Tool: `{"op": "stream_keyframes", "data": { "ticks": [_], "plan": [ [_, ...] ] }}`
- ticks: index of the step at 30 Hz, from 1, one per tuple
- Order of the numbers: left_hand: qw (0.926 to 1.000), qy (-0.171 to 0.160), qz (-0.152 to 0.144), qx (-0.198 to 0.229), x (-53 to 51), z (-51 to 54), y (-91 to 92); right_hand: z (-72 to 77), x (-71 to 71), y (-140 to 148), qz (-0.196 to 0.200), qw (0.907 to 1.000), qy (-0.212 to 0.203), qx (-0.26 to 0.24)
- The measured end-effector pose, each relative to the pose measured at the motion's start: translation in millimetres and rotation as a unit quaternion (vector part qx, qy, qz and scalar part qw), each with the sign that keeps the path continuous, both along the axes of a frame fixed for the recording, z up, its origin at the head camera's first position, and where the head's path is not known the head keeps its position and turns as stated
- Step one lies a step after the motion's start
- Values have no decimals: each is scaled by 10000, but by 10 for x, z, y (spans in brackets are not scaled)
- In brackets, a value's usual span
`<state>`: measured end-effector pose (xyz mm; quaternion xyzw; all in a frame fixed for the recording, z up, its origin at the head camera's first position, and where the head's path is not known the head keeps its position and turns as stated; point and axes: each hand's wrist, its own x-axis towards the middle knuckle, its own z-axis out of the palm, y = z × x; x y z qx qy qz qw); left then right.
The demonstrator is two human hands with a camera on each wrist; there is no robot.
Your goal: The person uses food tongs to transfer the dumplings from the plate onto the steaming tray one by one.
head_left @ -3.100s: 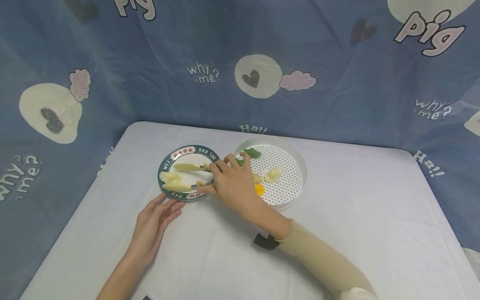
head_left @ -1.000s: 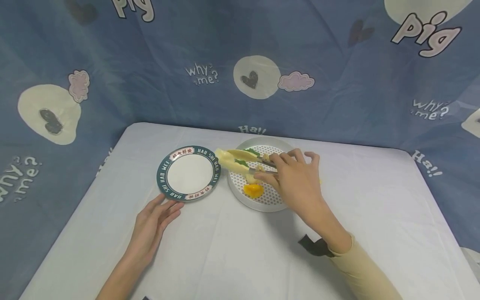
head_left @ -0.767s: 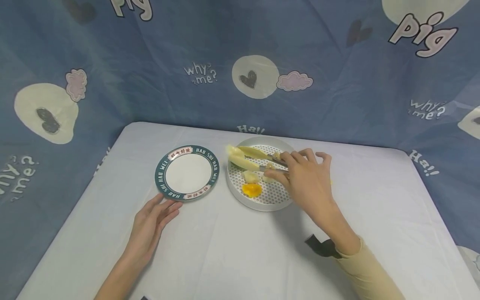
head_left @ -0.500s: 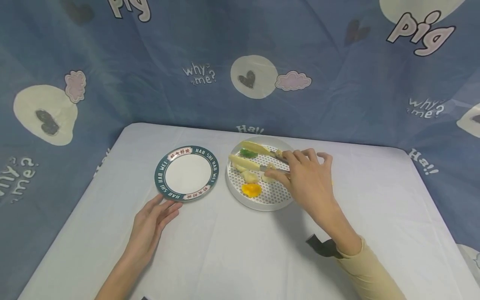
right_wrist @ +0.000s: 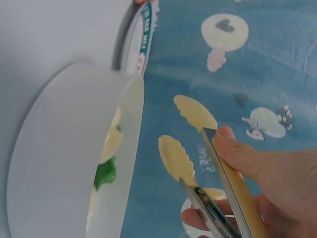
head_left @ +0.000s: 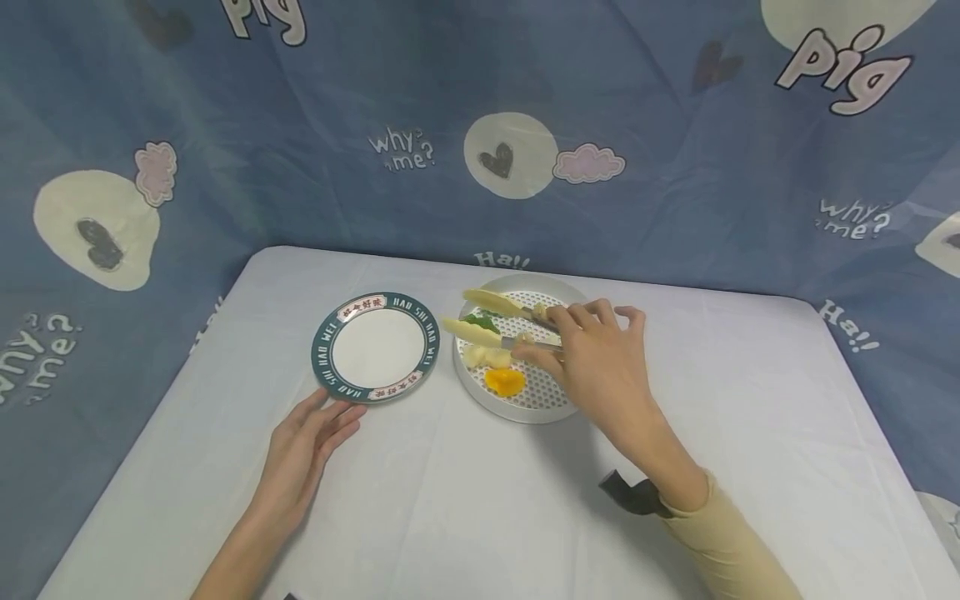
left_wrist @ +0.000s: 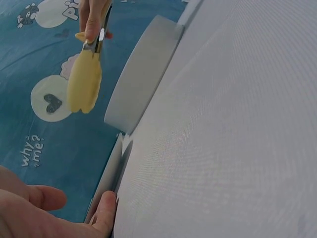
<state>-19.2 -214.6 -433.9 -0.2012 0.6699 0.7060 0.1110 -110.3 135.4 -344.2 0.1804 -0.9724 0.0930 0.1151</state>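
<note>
In the head view my right hand (head_left: 600, 371) grips metal tongs with scalloped yellow tips (head_left: 472, 333). The tips stand apart above the left part of a round perforated tray (head_left: 543, 398), with nothing between them. Beneath them lie pale yellowish dumpling-like pieces (head_left: 487, 357), an orange piece (head_left: 504, 382) and a green leaf-like piece (head_left: 482, 322). The hand and tongs hide part of the tray. My left hand (head_left: 303, 442) touches the near rim of a green-bordered white plate (head_left: 377, 348), its fingers extended. The right wrist view shows the tongs (right_wrist: 176, 158) apart beside the tray's wall.
A white cloth (head_left: 465, 508) covers the table, and a blue printed curtain (head_left: 315, 167) hangs behind it. The plate and tray stand side by side, the tray to the right with a raised wall. A black strap (head_left: 630, 493) sits at my right wrist.
My right hand carried a pale dumpling-like piece from the plate to the tray with the tongs and released it there. The tongs have since shifted slightly left. My left hand stayed at the plate.
</note>
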Motion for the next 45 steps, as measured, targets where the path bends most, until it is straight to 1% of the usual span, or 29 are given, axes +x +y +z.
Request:
{"op": "stream_keyframes", "data": {
  "ticks": [7, 15, 20, 23, 26, 32, 36, 38, 39, 42, 45],
  "plan": [
    [10000, 0, 46, 20, 3, -7, -5, -32, 45, -263, 181, 9992, 22, 352],
    [10000, -22, 25, 40, 1, -8, -5, -62, 102, -532, 367, 9980, 141, 489],
    [10000, -55, 25, -2, 6, -11, 6, -112, 118, -653, 435, 9965, 186, 686],
    [10000, -66, 27, -28, 13, -6, 10, -152, 132, -728, 428, 9957, 282, 772],
    [10000, -52, 9, -70, 16, 1, 11, -215, 161, -810, 389, 9939, 538, 883],
    [10000, 2, -5, 19, 10, 12, 13, -393, 263, -966, 373, 9861, 1260, 1021],
    [10000, 15, -6, 65, 9, 24, 4, -470, 337, -1034, 392, 9803, 1576, 1124],
    [10000, 26, -9, 23, 8, 21, -5, -482, 360, -1066, 386, 9796, 1572, 1192],
    [10000, 30, -11, 11, 8, 20, -9, -483, 370, -1082, 378, 9799, 1506, 1249],
    [10000, 41, -21, -4, 4, 8, -10, -491, 399, -1128, 329, 9822, 1077, 1506],
    [10000, 47, -12, 20, 4, 0, -5, -531, 425, -1169, 255, 9819, 601, 1777]
  ]
}}
